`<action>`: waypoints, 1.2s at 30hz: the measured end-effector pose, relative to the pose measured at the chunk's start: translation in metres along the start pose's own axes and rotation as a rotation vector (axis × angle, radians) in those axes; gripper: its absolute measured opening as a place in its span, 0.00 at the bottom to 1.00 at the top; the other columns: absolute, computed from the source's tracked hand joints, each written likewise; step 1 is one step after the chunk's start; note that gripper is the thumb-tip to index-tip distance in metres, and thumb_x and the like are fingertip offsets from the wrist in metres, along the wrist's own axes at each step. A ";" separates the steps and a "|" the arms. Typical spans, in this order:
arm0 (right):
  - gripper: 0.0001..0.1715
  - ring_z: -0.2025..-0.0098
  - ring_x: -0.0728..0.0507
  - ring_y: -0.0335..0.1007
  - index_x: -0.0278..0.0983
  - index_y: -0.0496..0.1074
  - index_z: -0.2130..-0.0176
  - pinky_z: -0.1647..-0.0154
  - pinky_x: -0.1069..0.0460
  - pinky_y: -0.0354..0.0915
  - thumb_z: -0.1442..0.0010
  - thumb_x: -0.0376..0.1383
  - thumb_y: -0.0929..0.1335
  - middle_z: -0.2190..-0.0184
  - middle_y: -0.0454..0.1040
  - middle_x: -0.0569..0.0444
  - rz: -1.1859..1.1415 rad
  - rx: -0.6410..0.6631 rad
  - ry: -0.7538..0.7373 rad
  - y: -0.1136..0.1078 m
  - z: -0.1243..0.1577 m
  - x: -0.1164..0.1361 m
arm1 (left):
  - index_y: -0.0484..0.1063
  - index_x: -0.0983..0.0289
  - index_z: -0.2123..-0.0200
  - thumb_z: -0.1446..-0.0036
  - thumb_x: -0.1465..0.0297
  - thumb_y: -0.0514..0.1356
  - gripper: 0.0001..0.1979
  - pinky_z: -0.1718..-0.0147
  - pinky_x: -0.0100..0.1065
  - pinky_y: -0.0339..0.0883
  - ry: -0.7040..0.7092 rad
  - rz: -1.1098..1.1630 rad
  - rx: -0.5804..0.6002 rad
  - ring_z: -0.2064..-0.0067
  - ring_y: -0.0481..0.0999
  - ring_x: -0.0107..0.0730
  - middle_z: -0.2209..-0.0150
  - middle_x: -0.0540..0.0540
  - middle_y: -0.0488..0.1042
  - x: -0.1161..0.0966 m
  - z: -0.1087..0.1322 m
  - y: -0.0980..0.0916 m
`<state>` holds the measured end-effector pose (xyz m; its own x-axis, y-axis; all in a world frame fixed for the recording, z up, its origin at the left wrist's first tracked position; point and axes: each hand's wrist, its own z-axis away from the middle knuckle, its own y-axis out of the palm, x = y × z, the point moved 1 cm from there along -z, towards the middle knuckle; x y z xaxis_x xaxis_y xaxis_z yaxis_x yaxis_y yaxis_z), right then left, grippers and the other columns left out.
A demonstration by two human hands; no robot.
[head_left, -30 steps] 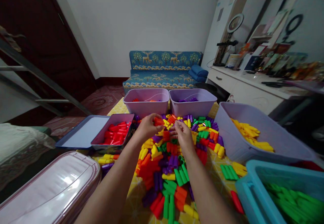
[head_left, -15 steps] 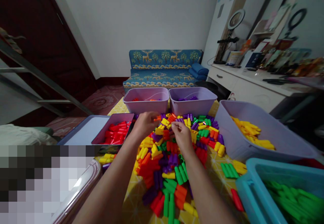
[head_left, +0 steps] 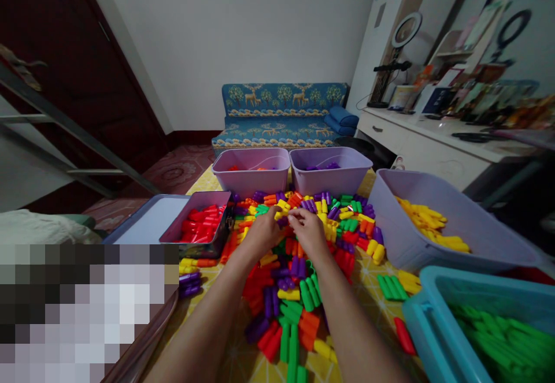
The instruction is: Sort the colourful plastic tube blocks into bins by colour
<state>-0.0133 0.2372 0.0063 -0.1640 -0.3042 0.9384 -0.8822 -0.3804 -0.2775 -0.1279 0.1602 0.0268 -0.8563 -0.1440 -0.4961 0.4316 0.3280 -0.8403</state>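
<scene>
Above the middle of a mixed pile of plastic building pieces, my two hands are close together. My left hand has its fingers curled inward, the thumb side turned to the other hand. Facing it, my right hand is closed with thumb and fingertips pinched. A purple piece shows between the fingertips; whether it is held or lies in the pile behind, I cannot make out. The tube-shaped pieces are red, orange, yellow, green and purple, many joined in short rows.
Two lilac bins stand at the table's far edge. A tin of red pieces is at left, beside a flat lid. At right are a bin with yellow pieces and a blue bin with green pieces.
My left hand has moved right and slightly down, from the pile's far left side toward my right hand. My right hand has stayed nearly in place.
</scene>
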 end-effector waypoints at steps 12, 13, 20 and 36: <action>0.14 0.70 0.46 0.70 0.37 0.75 0.60 0.67 0.52 0.64 0.49 0.37 0.71 0.68 0.77 0.54 0.144 0.154 -0.137 -0.003 0.006 0.024 | 0.73 0.68 0.66 0.50 0.68 0.59 0.10 0.78 0.27 0.64 -0.247 0.944 0.104 0.80 0.69 0.26 0.80 0.49 0.70 0.012 -0.010 -0.010; 0.12 0.70 0.46 0.70 0.37 0.76 0.63 0.69 0.53 0.63 0.49 0.37 0.71 0.71 0.77 0.55 0.170 0.176 -0.133 -0.006 0.007 0.026 | 0.73 0.68 0.66 0.52 0.68 0.60 0.10 0.77 0.27 0.63 -0.239 0.950 0.095 0.79 0.70 0.25 0.79 0.49 0.71 0.013 -0.010 -0.010; 0.07 0.74 0.45 0.71 0.37 0.77 0.71 0.72 0.52 0.63 0.54 0.29 0.70 0.77 0.76 0.54 0.191 0.282 -0.089 -0.026 0.000 0.043 | 0.76 0.68 0.66 0.53 0.72 0.58 0.11 0.74 0.27 0.64 -0.235 0.731 -0.077 0.73 0.73 0.29 0.74 0.53 0.76 0.034 -0.014 -0.001; 0.16 0.57 0.40 0.71 0.33 0.75 0.60 0.51 0.45 0.63 0.47 0.39 0.66 0.60 0.77 0.45 0.269 -0.367 -0.142 -0.035 -0.039 0.009 | 0.67 0.64 0.46 0.48 0.72 0.58 0.23 0.48 0.42 0.63 -0.076 -0.046 -0.354 0.47 0.68 0.44 0.50 0.62 0.68 0.045 -0.021 -0.004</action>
<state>-0.0012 0.2813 0.0327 -0.3687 -0.4759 0.7985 -0.9185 0.0544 -0.3917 -0.1740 0.1723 0.0126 -0.8431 -0.2310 -0.4856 0.2569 0.6203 -0.7411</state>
